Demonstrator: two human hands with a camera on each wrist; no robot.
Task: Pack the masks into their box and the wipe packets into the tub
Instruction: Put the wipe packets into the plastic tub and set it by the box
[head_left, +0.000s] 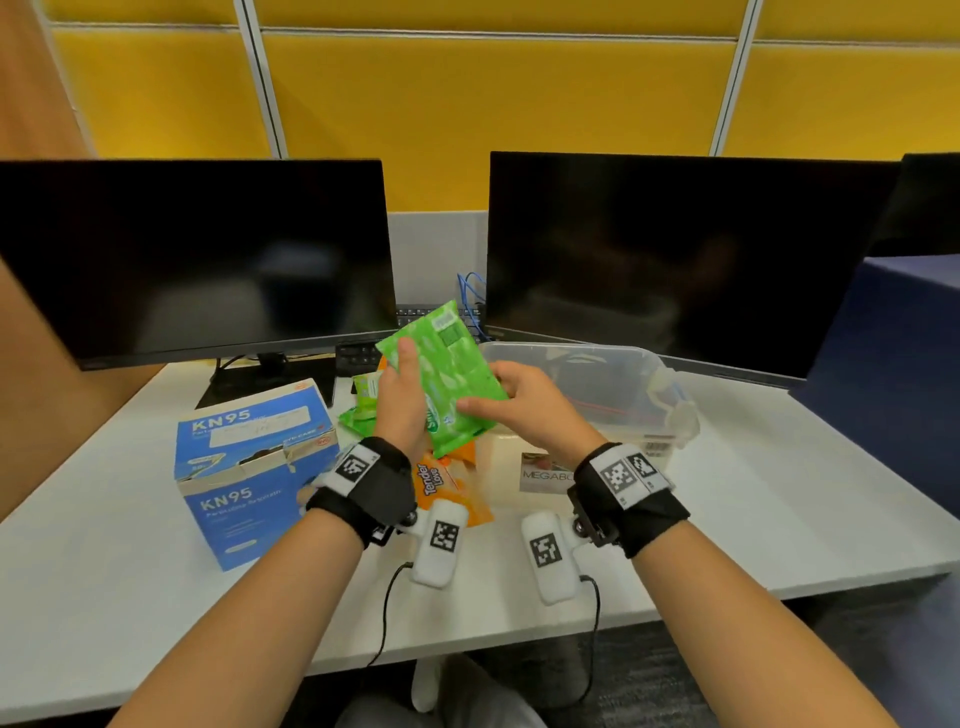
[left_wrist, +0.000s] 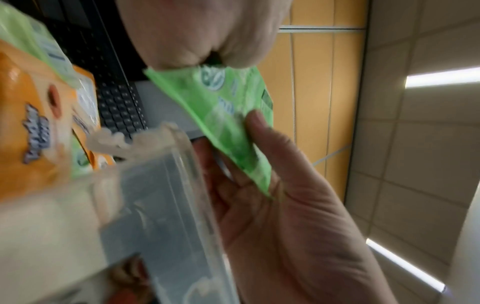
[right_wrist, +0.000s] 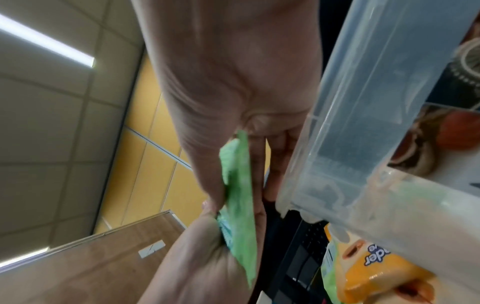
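A green wipe packet (head_left: 447, 374) is held up in the air over the desk by both hands, just left of the clear plastic tub (head_left: 623, 364). My left hand (head_left: 402, 387) grips its left edge, thumb on the front. My right hand (head_left: 498, 395) pinches its lower right corner. In the left wrist view the packet (left_wrist: 221, 107) sits between my thumb (left_wrist: 259, 131) and fingers. The right wrist view shows it (right_wrist: 239, 195) edge-on beside the tub (right_wrist: 376, 102). An orange wipe packet (head_left: 441, 483) and more green packets (head_left: 363, 402) lie under my hands. The blue KN95 mask box (head_left: 249, 457) stands at the left.
Two dark monitors (head_left: 197, 254) (head_left: 685, 254) stand along the back of the white desk (head_left: 779, 493). A black keyboard (head_left: 363, 353) and blue cables (head_left: 470, 291) lie between them. Yellow partition panels rise behind.
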